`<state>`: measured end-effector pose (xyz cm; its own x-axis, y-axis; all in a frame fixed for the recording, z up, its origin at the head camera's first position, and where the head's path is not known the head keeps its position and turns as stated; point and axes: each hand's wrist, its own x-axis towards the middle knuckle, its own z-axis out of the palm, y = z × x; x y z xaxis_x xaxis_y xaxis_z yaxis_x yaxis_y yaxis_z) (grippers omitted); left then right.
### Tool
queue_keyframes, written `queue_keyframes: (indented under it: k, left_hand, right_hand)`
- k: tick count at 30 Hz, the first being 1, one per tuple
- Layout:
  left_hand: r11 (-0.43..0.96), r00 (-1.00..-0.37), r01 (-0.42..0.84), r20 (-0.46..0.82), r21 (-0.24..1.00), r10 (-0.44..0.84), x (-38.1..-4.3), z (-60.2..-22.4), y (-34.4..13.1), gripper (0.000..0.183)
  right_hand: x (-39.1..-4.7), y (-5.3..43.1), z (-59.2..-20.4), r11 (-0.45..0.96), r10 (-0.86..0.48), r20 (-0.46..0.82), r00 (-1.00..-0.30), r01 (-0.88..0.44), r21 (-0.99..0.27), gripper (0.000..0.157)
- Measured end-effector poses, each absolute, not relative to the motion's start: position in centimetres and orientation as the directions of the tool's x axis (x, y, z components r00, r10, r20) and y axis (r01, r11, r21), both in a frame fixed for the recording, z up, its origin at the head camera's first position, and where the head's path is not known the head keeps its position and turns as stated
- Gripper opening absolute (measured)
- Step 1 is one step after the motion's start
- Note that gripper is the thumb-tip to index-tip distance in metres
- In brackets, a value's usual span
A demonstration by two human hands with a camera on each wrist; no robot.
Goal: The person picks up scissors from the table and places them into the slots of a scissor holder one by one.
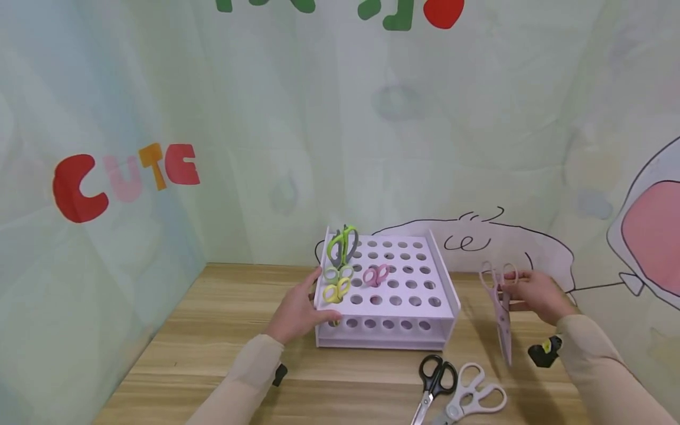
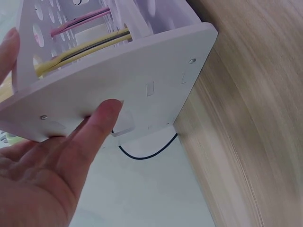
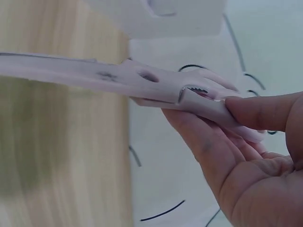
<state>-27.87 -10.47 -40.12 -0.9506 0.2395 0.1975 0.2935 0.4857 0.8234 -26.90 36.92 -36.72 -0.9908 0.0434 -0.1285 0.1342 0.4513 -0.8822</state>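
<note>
My left hand [image 1: 296, 310] holds the left side of a white rack [image 1: 406, 310] with rows of round holes. Its thumb reaches over the front edge, while the fingers [image 2: 94, 130] lie along the outer side panel. In the rack stand green-and-grey scissors [image 1: 342, 245], pale green scissors [image 1: 338, 273], yellow scissors [image 1: 336, 290] and pink scissors [image 1: 376, 275]. To the right of the rack, my right hand [image 1: 536, 295] pinches pale pink scissors [image 1: 502, 313] at the handles between thumb and fingers. Their blades point down in the head view, apart from the rack.
Black-handled scissors [image 1: 437, 381] and white-handled scissors [image 1: 470, 398] lie on the wooden table [image 1: 212, 336] in front of the rack, partly cut off by the frame. A printed curtain [image 1: 297, 130] hangs behind the table and along its left.
</note>
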Motion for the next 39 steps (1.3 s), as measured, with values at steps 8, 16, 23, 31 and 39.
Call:
queue_keyframes:
  k: [8,16,23,31,39]
  left_hand:
    - [0.469,-0.946,0.302,0.200,0.830,0.255,-28.0,-40.2,-10.3,0.111]
    - [0.454,-0.943,0.302,0.194,0.838,0.269,-28.1,-40.3,-10.3,0.111]
    - [0.483,-0.946,0.298,0.189,0.823,0.261,-27.8,-40.2,-10.5,0.111]
    - [0.502,-0.948,0.300,0.194,0.811,0.254,-27.8,-40.4,-10.5,0.111]
    - [0.500,-0.947,0.301,0.196,0.812,0.253,-27.8,-40.4,-10.5,0.111]
  right_hand:
    - [-26.2,36.3,-34.1,0.419,0.022,-0.073,-0.997,0.076,-0.905,0.040]
    - [-25.9,34.8,-31.3,0.230,-0.013,-0.006,-1.000,0.003,-0.973,0.024]
    - [-26.0,32.8,-29.6,0.111,-0.044,0.040,-0.998,-0.044,-0.993,0.022]
    - [-26.2,30.7,-28.4,-0.031,-0.020,0.034,-0.999,-0.034,-0.999,0.031]
    - [-26.6,27.6,-28.5,-0.260,0.116,0.160,-0.980,-0.186,-0.948,0.026]
